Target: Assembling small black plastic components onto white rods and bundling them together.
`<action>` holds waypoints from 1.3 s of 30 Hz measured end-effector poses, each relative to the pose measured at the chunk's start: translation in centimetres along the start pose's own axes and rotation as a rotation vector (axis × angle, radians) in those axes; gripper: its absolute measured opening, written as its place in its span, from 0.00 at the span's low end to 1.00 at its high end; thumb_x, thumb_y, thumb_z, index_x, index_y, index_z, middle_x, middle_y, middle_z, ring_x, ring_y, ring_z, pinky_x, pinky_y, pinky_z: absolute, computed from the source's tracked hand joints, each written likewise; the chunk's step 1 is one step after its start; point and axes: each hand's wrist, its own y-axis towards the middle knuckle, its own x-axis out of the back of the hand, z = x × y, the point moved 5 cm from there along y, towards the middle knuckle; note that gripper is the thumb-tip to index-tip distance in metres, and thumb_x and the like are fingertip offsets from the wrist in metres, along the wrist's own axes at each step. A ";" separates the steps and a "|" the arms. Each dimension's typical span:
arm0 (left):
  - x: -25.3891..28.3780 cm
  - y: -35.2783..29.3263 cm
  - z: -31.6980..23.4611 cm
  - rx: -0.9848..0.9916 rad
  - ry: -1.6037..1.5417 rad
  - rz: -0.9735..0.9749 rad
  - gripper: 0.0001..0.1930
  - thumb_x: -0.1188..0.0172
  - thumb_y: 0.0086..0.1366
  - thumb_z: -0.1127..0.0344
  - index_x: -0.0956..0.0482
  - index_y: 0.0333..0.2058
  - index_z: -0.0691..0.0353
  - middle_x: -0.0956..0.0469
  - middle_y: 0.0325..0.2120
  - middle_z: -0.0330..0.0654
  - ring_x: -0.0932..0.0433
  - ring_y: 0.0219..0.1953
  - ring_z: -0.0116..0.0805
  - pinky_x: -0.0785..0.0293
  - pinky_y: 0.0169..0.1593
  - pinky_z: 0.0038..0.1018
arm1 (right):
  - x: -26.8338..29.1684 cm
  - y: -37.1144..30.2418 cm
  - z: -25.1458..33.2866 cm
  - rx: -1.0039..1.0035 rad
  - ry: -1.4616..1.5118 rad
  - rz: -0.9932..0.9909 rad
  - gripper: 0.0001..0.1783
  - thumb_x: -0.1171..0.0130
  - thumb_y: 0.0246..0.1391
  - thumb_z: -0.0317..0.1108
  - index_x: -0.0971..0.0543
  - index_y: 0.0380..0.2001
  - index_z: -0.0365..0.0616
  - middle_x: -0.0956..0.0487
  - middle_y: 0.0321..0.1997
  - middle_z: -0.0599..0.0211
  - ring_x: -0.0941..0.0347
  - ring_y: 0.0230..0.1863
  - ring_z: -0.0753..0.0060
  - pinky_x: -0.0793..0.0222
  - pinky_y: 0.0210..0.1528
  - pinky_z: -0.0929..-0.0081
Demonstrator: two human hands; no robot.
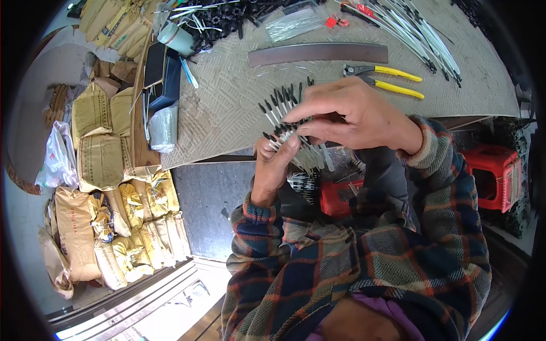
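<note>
Above the table's front edge, my left hand (272, 171) is closed round a bundle of thin white rods with black tips (272, 115). The black tips fan upward, and the pale lower ends stick out below the fingers. My right hand (354, 113) reaches across from the right with its thumb and forefinger closed against the bundle, just above my left thumb. Whatever those fingers pinch, if anything, is hidden behind them. Beyond my right hand lie end-cutting pliers (392, 71) with yellow handles. A flat brown strip (318, 54) lies farther back on the patterned table covering (222, 108).
More long white rods with black ends (424, 40) lie at the far right. Small black parts (227, 17) are heaped at the back, beside a clear tray (296, 24). A pale green cup (176, 38) stands at left. Packages (102, 159) fill the left side; a red stool (490, 176) stands right.
</note>
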 end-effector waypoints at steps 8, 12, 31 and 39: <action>-1.4 0.3 -0.9 0.000 -0.070 0.041 0.13 0.51 0.64 0.64 0.23 0.38 0.67 0.22 0.32 0.41 0.25 0.37 0.24 0.31 0.40 0.20 | 0.3 0.7 -0.2 -0.018 0.115 0.078 0.09 0.42 0.46 0.25 0.23 0.34 0.39 0.28 0.23 0.66 0.30 0.20 0.76 0.39 0.20 0.79; -1.6 0.2 -1.5 -0.057 -0.010 0.069 0.14 0.52 0.64 0.64 0.24 0.40 0.68 0.22 0.34 0.43 0.25 0.38 0.25 0.31 0.41 0.20 | 0.2 1.1 0.0 -0.058 0.113 0.119 0.09 0.41 0.45 0.25 0.23 0.33 0.40 0.29 0.22 0.67 0.33 0.19 0.77 0.42 0.19 0.80; 2.1 -0.6 1.5 -0.009 -0.001 0.025 0.22 0.51 0.63 0.54 0.36 0.50 0.63 0.32 0.48 0.42 0.33 0.50 0.34 0.37 0.53 0.37 | 0.6 3.2 1.3 0.035 -0.157 0.247 0.07 0.41 0.44 0.29 0.21 0.30 0.43 0.30 0.20 0.64 0.32 0.20 0.65 0.43 0.21 0.73; 0.3 -0.1 0.3 -0.003 0.084 0.103 0.24 0.53 0.63 0.50 0.35 0.49 0.64 0.32 0.47 0.41 0.33 0.50 0.34 0.36 0.53 0.35 | -0.5 2.1 -0.6 -0.197 0.255 0.273 0.11 0.41 0.46 0.29 0.21 0.35 0.41 0.28 0.21 0.63 0.30 0.21 0.66 0.39 0.21 0.74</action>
